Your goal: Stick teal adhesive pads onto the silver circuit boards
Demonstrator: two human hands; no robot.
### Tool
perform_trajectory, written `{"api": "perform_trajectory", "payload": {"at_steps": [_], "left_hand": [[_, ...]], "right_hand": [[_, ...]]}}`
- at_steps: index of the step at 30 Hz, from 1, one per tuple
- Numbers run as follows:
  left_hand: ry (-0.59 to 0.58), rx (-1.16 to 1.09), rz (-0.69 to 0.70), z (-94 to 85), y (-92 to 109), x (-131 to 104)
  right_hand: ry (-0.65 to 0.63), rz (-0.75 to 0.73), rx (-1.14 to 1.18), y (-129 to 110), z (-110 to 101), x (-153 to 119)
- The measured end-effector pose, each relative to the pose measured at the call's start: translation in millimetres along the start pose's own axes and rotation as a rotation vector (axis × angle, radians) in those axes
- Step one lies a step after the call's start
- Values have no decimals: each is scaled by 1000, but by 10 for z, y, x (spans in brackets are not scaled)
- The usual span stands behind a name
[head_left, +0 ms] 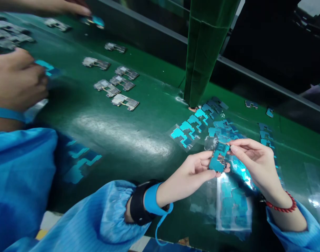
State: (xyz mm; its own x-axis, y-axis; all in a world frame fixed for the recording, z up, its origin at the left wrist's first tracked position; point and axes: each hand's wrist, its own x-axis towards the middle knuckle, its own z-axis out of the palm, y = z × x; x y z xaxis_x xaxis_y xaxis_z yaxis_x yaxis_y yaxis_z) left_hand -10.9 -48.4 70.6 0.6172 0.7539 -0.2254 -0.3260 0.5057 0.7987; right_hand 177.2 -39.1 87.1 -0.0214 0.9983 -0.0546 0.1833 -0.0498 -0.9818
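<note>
Between my hands is a small circuit board [218, 161] with a blue adhesive film over much of its face. My left hand [195, 168] grips it from the left, thumb along the lower edge and fingers behind. At the board's upper right corner, my right hand [254, 157] pinches with thumb and forefinger; whether it holds the board or a bit of film there is too small to make out. Beneath the hands lie a clear bag of blue film pieces [234, 210] and more loose film sheets. A strip of blue cut-out films [188, 127] lies just beyond my left hand.
Several bare circuit boards [125, 102] lie on the green table [149, 122] to the left. A green-wrapped post [203, 52] rises beyond my hands. At far left, a co-worker's hand [18, 80] and another hand [78, 8] work near more boards [10, 33].
</note>
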Motion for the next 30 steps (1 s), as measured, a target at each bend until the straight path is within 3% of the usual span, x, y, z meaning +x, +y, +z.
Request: {"api": "perform_trajectory", "payload": {"at_steps": [10, 21, 26, 30], "left_hand": [[-24, -102, -27, -26, -63, -13], [-55, 52, -283, 21, -233, -27], [-79, 81, -240, 71, -325, -24], [-41, 150, -211, 76, -337, -9]], "right_hand": [[-2, -21, -13, -1, -6, 9], [-204, 106, 95, -67, 24, -6], [-271, 169, 133, -27, 30, 16], [-270, 130, 100, -30, 11, 27]]}}
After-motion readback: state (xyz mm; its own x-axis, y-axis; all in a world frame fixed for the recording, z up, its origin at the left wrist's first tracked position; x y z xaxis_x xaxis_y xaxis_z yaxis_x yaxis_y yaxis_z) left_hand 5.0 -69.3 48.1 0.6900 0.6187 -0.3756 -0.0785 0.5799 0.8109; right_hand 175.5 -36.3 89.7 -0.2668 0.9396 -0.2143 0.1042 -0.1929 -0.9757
